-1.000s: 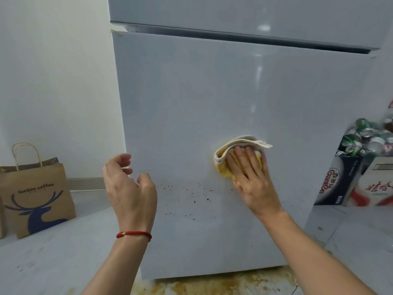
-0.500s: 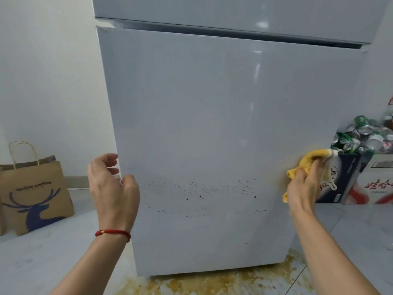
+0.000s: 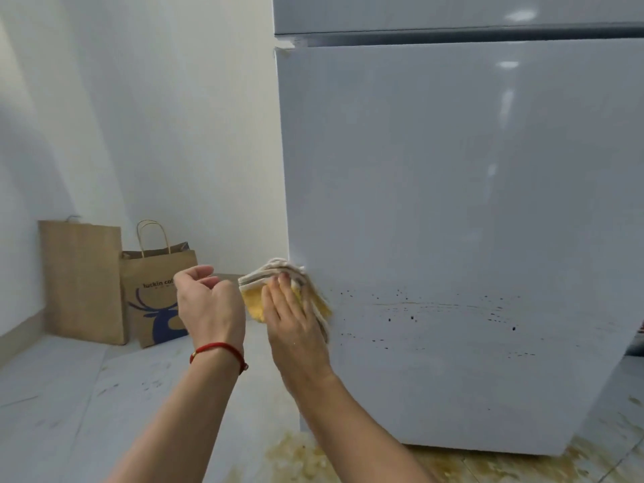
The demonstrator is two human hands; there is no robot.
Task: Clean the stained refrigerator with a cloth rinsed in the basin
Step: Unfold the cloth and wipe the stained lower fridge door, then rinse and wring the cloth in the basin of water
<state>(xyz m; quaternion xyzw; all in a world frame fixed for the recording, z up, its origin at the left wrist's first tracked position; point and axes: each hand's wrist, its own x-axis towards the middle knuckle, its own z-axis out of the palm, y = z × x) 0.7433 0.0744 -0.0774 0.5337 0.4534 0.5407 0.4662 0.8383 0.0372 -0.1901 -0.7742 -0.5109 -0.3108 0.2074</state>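
Right hand [image 3: 296,329]: fingers straight, palm flat, pressing the cloth [image 3: 278,291] against the refrigerator [image 3: 453,203] door at its left vertical edge. Cloth overhangs that edge on the left, so part of it hangs off the door in free air. Left hand [image 3: 209,305]: raised just left of the cloth, fingers loosely curled, holding nothing, apart from the door. Red string bracelet [image 3: 217,348] on the left wrist.

Edges and room: door's left edge runs straight down from the dark seam under the upper door to the floor. Left of it, open floor [image 3: 69,395] reaches to the white wall [image 3: 139,116]. Door's lower edge stands just above the floor.

Materials: door is smooth, glossy, pale grey, with soft light reflections near the top right. Cloth is folded in layers, yellow fuzzy face with cream edging. Dark specks [image 3: 435,312] lie in a rough horizontal band across the lower door, from just right of the cloth toward the door's right side; faint streaks run among them. Floor is pale tile, scuffed, with a yellow-brown stain [image 3: 296,458] pooled under and in front of the refrigerator's base.

Surroundings: two brown paper bags stand against the wall, well left of the door: a plain one [image 3: 82,280] and, touching it, a printed one [image 3: 156,294] with a blue deer motif and twisted handles. The left hand overlaps the printed bag's right side in view.
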